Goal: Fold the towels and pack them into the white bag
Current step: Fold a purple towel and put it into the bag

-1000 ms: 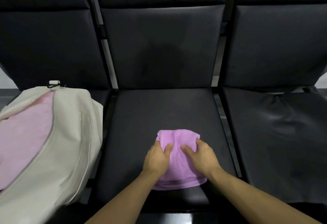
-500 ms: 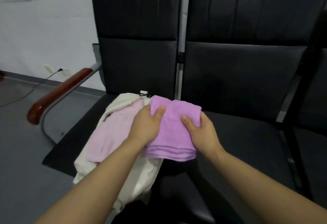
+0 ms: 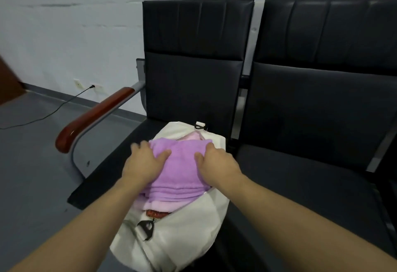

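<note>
Black padded seats of a waiting-room bench [image 3: 300, 185] fill the view, with a pale wall behind and a grey floor to the left. On the leftmost seat, toward its front edge, the white bag [image 3: 182, 228] is laid with its zip opened. A folded purple towel [image 3: 180, 168] is set in the mouth of the bag, on top of a pale pink towel [image 3: 159, 205] already inside; something red [image 3: 155, 213] is glimpsed beneath that, too little to name. A black zip pull [image 3: 147, 227] hangs at the near end of the opening.

The packing step is judged to be in hand: the folding of this towel is done, and it is being seated in the bag. The towel is not yet fully below the zip line, so the next move is judged to call for a downward push and a tucking of its edges under the bag's rim, with the folds kept flat so that they do not spring apart.

Both forearms are reached forward from the bottom of the view, palms down. The left hand [image 3: 144, 162] is laid on the towel's left side, thumb spread across the top and fingers curled over the far left edge. The right hand [image 3: 214, 164] is placed likewise on the right side, fingers bent over the far edge. The towel is thus gripped from both sides.

A wooden armrest [image 3: 94, 117] is seen at the bench's left end, and a cable [image 3: 53, 110] is run along the floor to a wall socket.
</note>
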Demonstrator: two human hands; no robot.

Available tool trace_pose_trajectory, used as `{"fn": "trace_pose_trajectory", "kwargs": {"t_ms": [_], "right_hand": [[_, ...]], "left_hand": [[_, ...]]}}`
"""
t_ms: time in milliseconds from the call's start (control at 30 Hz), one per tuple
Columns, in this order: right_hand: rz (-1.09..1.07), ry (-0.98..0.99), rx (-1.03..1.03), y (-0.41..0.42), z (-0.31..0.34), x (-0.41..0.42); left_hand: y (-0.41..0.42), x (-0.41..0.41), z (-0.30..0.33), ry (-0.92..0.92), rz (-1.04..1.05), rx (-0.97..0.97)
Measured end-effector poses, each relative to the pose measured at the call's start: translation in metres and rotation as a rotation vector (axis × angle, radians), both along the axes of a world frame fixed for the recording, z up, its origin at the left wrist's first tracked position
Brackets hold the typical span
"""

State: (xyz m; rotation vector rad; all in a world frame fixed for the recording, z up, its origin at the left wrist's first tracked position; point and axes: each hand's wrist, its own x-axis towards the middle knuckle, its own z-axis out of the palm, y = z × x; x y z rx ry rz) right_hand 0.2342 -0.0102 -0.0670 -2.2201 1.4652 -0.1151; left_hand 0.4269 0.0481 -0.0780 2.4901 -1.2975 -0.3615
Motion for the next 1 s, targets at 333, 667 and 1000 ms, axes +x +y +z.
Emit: {"fn": "trace_pose_trajectory", "kwargs": {"t_ms": [333, 667, 1000], "right_hand": [[0.298, 0.158, -0.362, 0.011, 0.016, -0.028], [-0.062, -0.488, -0.034, -0.010, 0.022, -0.026], [0.270, -0.431, 0.128, 0.009, 0.013, 0.044]], "left_hand": [[-0.009, -0.052, -0.044, -0.257, -0.645, 0.130], [-0.031, -0.061, -0.056, 0.010, -0.642, 0.039], [0.009, 0.020, -0.009, 0.104, 0.185, -0.480]]}}
